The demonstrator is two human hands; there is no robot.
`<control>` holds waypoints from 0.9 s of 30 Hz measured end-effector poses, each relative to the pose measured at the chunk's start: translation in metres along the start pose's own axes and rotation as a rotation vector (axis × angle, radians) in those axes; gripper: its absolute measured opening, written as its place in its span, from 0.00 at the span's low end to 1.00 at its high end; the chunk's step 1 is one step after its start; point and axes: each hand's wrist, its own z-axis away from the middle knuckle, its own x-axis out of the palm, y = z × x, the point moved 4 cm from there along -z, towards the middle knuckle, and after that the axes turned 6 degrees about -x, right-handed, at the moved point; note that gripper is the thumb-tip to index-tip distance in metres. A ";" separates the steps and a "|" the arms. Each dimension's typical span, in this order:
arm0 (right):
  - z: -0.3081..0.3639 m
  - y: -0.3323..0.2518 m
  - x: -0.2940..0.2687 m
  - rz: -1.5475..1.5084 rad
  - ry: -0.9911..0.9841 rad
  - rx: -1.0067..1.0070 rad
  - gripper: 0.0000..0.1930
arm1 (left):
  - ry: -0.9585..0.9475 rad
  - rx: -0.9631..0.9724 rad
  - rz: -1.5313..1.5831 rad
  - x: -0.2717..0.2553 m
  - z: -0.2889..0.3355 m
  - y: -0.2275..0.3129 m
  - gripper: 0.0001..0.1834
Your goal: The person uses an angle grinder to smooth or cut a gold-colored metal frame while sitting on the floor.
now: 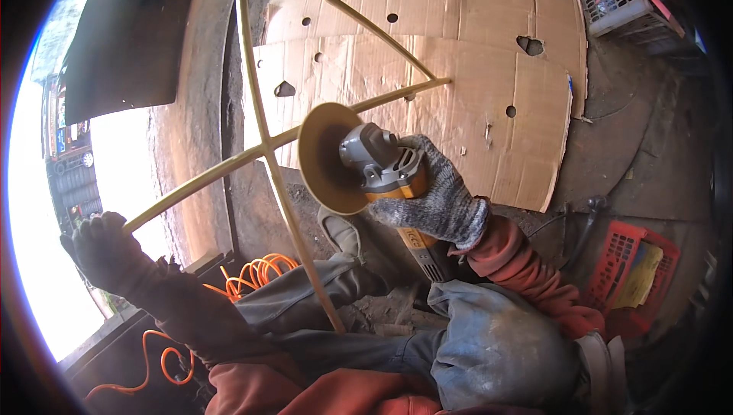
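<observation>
My right hand (435,193), in a grey knitted glove, grips an orange and grey angle grinder (378,159) near its head. The grinder carries a wide tan disc (330,159), which lies against or just over a bar where two bars cross; contact is hard to tell. These thin gold-coloured bars form a metal frame (206,178) with crossing and angled pieces. At the far left, my gloved left hand (107,255) is closed around the lower-left end of one long bar. The glove is dark, and its fingers are partly in shadow.
Flattened cardboard (496,140) with holes covers the ground beyond the frame. Orange coiled hose (263,271) lies by my legs. A red plastic crate (618,255) stands to the right, a grey crate (611,3) at the far right. A dark panel (126,41) hangs at upper left.
</observation>
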 end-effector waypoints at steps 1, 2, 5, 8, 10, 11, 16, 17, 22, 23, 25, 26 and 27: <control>0.001 0.002 -0.003 -0.002 -0.004 0.004 0.34 | 0.002 -0.021 0.059 -0.001 0.001 0.000 0.21; 0.001 0.008 -0.011 -0.078 0.042 0.088 0.33 | -0.011 0.061 -0.079 -0.001 0.003 0.004 0.21; -0.004 0.020 -0.051 -0.060 0.169 0.186 0.25 | -0.048 0.219 -0.375 -0.005 0.001 0.004 0.19; -0.004 0.037 -0.094 -0.013 0.270 0.222 0.21 | -0.165 0.091 0.068 0.005 -0.007 0.001 0.17; -0.003 0.032 -0.084 -0.039 0.238 0.264 0.21 | -0.109 0.214 -0.303 0.001 -0.006 0.017 0.14; -0.001 0.032 -0.072 -0.123 0.209 0.226 0.23 | -0.065 0.276 -0.480 -0.001 -0.005 0.026 0.13; -0.004 -0.004 0.014 -0.222 -0.120 0.142 0.35 | -0.084 0.307 -0.555 -0.003 -0.004 0.020 0.12; -0.003 -0.006 0.020 -0.185 -0.167 0.178 0.36 | -0.087 0.311 -0.555 -0.003 -0.005 0.024 0.11; 0.004 0.009 -0.008 -0.279 -0.034 0.185 0.33 | -0.110 0.329 -0.634 -0.001 -0.005 0.025 0.12; 0.004 0.015 -0.021 -0.191 0.054 0.184 0.30 | -0.114 0.328 -0.629 0.000 -0.005 0.023 0.12; 0.000 0.018 -0.046 -0.156 0.109 0.252 0.28 | -0.129 0.346 -0.610 0.005 -0.002 0.017 0.13; -0.004 0.018 -0.049 -0.162 0.102 0.236 0.28 | -0.133 0.357 -0.609 0.007 -0.002 0.015 0.13; -0.003 0.017 -0.047 -0.162 0.103 0.235 0.28 | -0.138 0.369 -0.607 0.008 -0.002 0.014 0.13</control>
